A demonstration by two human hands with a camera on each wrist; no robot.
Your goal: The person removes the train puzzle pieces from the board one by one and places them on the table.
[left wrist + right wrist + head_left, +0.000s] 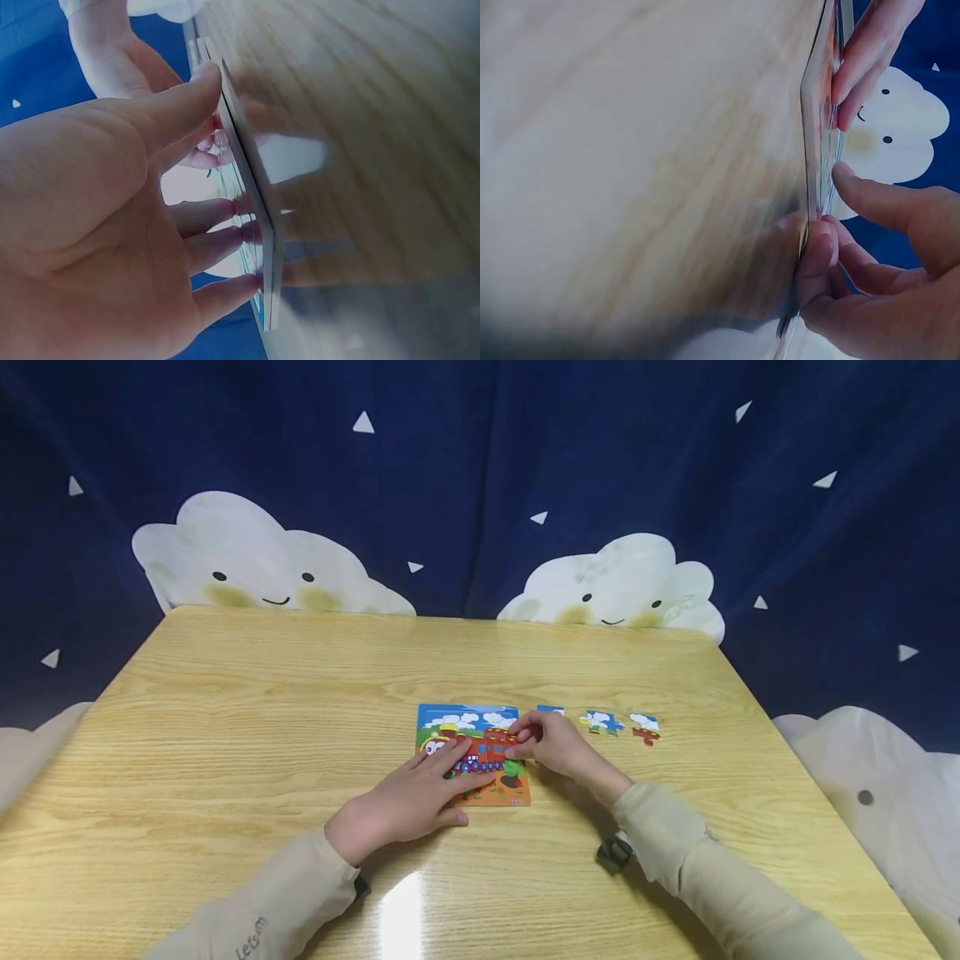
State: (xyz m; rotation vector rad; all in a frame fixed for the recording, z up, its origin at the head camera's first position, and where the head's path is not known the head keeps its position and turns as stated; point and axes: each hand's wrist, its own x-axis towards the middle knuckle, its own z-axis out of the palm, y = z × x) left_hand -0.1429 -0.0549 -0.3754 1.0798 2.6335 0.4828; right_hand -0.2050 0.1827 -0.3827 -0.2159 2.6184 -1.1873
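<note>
A jigsaw puzzle with a red train picture lies flat on the wooden table, partly covered by both hands. My left hand is spread over its lower left part, fingertips on the picture. In the left wrist view the left thumb rests at the puzzle's near edge. My right hand is at the puzzle's right side. Its thumb touches the picture surface in the right wrist view, while bent fingers sit at the board's edge. Space shows between that thumb and the fingers, with no piece visible there.
Right of the puzzle lie loose puzzle pieces: one partly behind the right hand, a cloud-and-sky piece, and another with red at its bottom. A dark blue curtain with cloud figures hangs behind the table.
</note>
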